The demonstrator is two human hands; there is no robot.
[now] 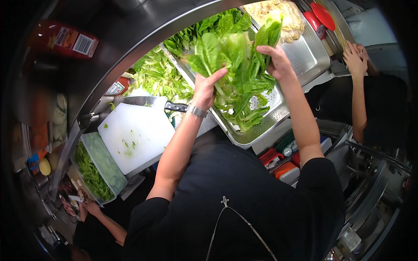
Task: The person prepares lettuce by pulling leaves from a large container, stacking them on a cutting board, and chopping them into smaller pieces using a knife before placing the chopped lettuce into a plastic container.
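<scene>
My left hand (206, 88), with a metal watch at the wrist, grips green romaine lettuce leaves (208, 53) by their lower ends. My right hand (278, 62) is closed around another bunch of romaine (270, 31). Both are above a perforated stainless-steel pan (261, 132) with loose lettuce leaves inside; more whole romaine (225, 21) lies at its far end. Chopped lettuce (158, 80) is heaped left of the pan. A knife with a black riveted handle (176, 106) lies across the far edge of a white cutting board (137, 140), near my left wrist.
A plastic tub of cut greens (116, 179) stands left of the board. A Heinz bottle (117, 86) lies by the chopped lettuce. A second perforated pan (307, 53) holds a bagged pale food (287, 19). Co-workers' hands work at left (88, 205) and right (356, 60). A steel shelf (137, 49) overhangs the counter.
</scene>
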